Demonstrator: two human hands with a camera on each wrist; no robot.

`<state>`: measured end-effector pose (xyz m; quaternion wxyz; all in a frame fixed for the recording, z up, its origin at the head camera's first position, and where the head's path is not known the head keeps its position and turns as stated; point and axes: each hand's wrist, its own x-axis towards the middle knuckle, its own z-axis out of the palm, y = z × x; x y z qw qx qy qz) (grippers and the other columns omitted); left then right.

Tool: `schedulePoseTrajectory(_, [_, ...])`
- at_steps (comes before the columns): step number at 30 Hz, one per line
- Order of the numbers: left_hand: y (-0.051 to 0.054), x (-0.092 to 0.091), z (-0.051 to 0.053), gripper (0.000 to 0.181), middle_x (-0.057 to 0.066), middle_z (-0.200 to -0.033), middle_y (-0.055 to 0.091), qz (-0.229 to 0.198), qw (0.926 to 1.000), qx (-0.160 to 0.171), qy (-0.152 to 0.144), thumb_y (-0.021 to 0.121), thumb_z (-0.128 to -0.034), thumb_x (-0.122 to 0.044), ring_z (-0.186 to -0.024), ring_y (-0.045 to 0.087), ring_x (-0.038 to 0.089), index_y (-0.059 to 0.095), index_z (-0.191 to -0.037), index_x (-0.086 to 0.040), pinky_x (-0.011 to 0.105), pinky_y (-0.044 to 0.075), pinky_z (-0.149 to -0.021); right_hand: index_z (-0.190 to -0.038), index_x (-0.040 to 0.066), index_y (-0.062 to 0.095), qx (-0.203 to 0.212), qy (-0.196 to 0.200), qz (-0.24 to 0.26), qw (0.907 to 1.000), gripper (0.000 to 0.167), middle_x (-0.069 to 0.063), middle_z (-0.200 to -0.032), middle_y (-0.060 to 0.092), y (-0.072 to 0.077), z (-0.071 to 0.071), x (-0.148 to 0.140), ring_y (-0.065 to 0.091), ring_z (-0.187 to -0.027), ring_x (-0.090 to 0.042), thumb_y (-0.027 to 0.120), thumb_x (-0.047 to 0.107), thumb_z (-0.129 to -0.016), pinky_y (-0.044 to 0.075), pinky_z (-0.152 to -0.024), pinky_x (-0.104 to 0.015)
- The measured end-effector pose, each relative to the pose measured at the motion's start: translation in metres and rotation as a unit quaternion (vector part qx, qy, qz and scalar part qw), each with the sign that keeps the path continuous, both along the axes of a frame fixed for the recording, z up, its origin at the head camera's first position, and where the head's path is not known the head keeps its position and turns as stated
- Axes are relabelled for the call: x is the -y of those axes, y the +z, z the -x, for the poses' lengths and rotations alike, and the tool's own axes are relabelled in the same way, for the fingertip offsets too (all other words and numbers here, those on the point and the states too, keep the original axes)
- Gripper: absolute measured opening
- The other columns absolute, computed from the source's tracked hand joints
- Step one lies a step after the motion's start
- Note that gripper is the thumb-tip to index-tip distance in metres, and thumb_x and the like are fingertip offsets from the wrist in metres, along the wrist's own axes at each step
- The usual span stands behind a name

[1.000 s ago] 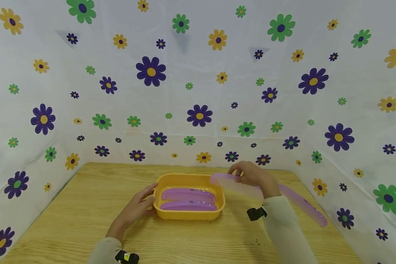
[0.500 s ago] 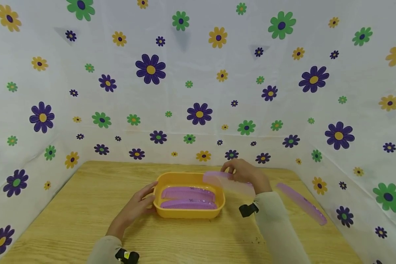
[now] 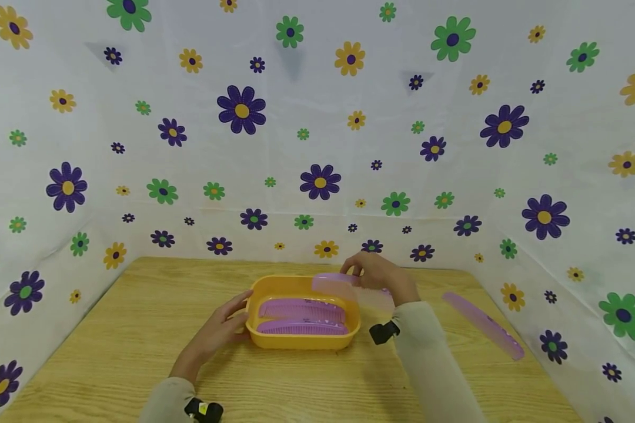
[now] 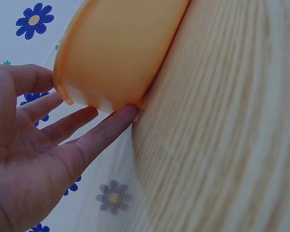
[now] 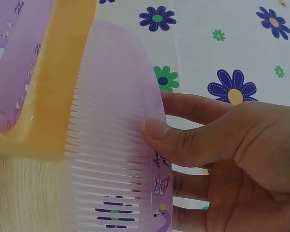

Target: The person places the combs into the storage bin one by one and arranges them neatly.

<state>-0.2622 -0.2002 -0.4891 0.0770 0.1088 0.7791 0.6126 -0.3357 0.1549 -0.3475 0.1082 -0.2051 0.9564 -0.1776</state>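
Observation:
My right hand (image 3: 378,273) pinches a translucent purple comb (image 3: 329,284) by its spine, thumb on one face. In the head view the comb's left end is over the right back part of a yellow plastic tub (image 3: 301,342). The right wrist view shows the comb (image 5: 111,82) with its teeth towards the tub and small printed figures along the spine. Two purple combs lie inside the tub, a back comb (image 3: 291,308) and a front comb (image 3: 303,327). With extended fingers my left hand (image 3: 211,338) touches the tub's left end, seen closely as an orange wall (image 4: 116,53) in the left wrist view.
Another purple comb (image 3: 484,325) lies slanted near the right edge of the wooden table (image 3: 275,385). A white flower-patterned sheet (image 3: 317,147) surrounds the back and sides. Small dark specks lie on the wood right of the tub.
My right hand has carried the comb leftward, from beside the tub to over its right end. The left hand and the other combs stay in place.

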Motion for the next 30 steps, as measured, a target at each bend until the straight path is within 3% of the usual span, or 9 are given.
schedulePoseTrajectory(7, [0.001,-0.001,0.0,0.056,0.026,-0.168,0.024,0.002,1.0,0.0,0.003,0.044,-0.1101,-0.015,-0.146,0.042,0.05,0.028,-0.164,-0.014,0.047,0.06,-0.099,-0.119,0.021,0.075,0.02,-0.014,0.014,0.9996,0.032,-0.006,-0.111,0.069,-0.001,0.001,0.013,0.061,-0.102,-0.023,0.065,0.0,-0.097,0.059,-0.096,-0.041])
schedulePoseTrajectory(22, [0.003,0.0,-0.001,0.058,0.03,-0.168,0.02,-0.002,0.9999,-0.004,-0.013,0.043,-0.1101,-0.014,-0.147,0.04,0.052,0.024,-0.164,-0.009,0.05,0.059,-0.101,-0.12,0.023,0.075,0.057,0.009,0.008,0.9983,0.041,-0.008,-0.117,0.069,-0.007,0.008,0.04,0.062,-0.106,-0.026,0.062,-0.006,-0.094,0.059,-0.099,-0.043])
schedulePoseTrajectory(30, [0.001,-0.003,0.0,0.057,0.027,-0.168,0.025,0.0,0.9999,0.006,0.009,0.045,-0.1093,-0.014,-0.146,0.043,0.051,0.029,-0.163,-0.013,0.048,0.06,-0.099,-0.121,0.022,0.075,0.061,0.034,0.017,0.9974,0.04,-0.009,-0.12,0.07,-0.008,0.007,0.055,0.061,-0.11,-0.026,0.061,-0.006,-0.096,0.057,-0.104,-0.046])
